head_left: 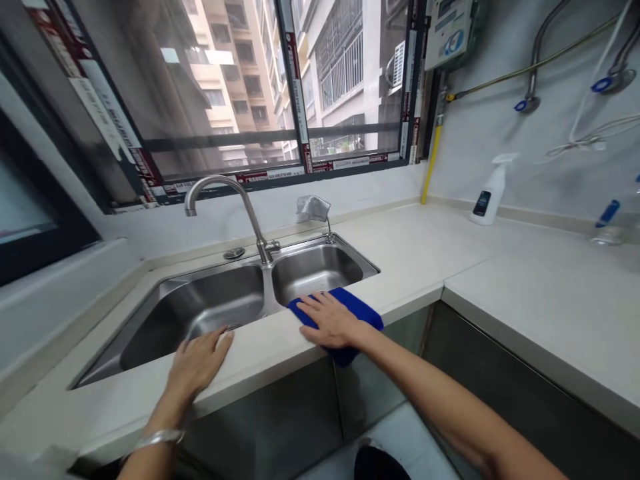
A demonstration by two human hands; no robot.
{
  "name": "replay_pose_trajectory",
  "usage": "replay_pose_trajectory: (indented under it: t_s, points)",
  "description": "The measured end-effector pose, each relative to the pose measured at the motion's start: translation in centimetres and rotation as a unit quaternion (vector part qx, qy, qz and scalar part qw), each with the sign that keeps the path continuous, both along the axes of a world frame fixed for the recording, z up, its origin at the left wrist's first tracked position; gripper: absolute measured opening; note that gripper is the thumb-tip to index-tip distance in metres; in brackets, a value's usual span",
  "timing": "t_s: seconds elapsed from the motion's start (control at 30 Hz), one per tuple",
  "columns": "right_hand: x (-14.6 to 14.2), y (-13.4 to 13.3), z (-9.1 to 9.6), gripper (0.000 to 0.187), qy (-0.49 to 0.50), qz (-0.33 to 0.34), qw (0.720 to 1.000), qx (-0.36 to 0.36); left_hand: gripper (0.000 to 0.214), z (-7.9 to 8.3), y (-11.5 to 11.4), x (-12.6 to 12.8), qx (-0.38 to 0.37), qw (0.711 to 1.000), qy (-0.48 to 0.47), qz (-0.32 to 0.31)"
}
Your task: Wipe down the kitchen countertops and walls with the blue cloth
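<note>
My right hand (333,321) lies flat on a blue cloth (355,305), fingers stretched out. It presses the cloth against the white countertop's front strip, by the smaller sink basin. Part of the cloth hangs over the counter's front edge. My left hand (200,357), with a bracelet (159,437) at the wrist, rests on the counter at the near rim of the larger basin (220,300). Its thumb stands apart from the fingers, and it holds nothing that I can see. The fingertips reach the basin's edge.
A steel faucet (245,200) rises behind the smaller basin (317,267). A white spray bottle (491,190) stands at the back right of the countertop (500,267), with a clear bottle (607,230) farther right. A yellow pipe (433,163) runs down the corner. Dark cabinet fronts (270,413) lie below.
</note>
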State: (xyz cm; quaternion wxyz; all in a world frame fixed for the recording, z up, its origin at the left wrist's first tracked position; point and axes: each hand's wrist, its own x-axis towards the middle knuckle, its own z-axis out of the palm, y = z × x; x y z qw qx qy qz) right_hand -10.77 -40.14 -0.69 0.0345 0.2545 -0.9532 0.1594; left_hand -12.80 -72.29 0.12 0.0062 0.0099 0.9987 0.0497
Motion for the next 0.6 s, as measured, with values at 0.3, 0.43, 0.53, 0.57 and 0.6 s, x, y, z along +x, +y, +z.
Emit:
replay_pose_trajectory:
  t_s: [0.3, 0.43, 0.53, 0.57, 0.6]
  points:
    - [-1.9, 18.1, -1.3, 0.062, 0.031, -0.108, 0.994, 0.012, 0.083, -0.7, -0.9, -0.7, 0.008, 1.0, -0.004, 0.013]
    - [-3.4, 25.8, -2.2, 0.067, 0.044, -0.191, 0.98, 0.038, 0.084, -1.1, -1.2, -1.1, -0.012, 1.0, -0.008, 0.017]
    - [-4.5, 30.3, -2.6, 0.069, 0.035, -0.323, 0.944, 0.053, 0.084, -1.1, -1.3, -1.4, -0.033, 0.999, -0.019, 0.015]
    - [-4.7, 31.3, -2.5, 0.068, 0.033, -0.365, 0.929, 0.057, 0.085, -1.1, -1.4, -1.5, -0.038, 0.999, -0.023, 0.013]
    - [-4.9, 31.9, -2.4, 0.068, 0.033, -0.401, 0.914, 0.06, 0.086, -1.1, -1.3, -1.5, -0.04, 0.999, -0.028, 0.009]
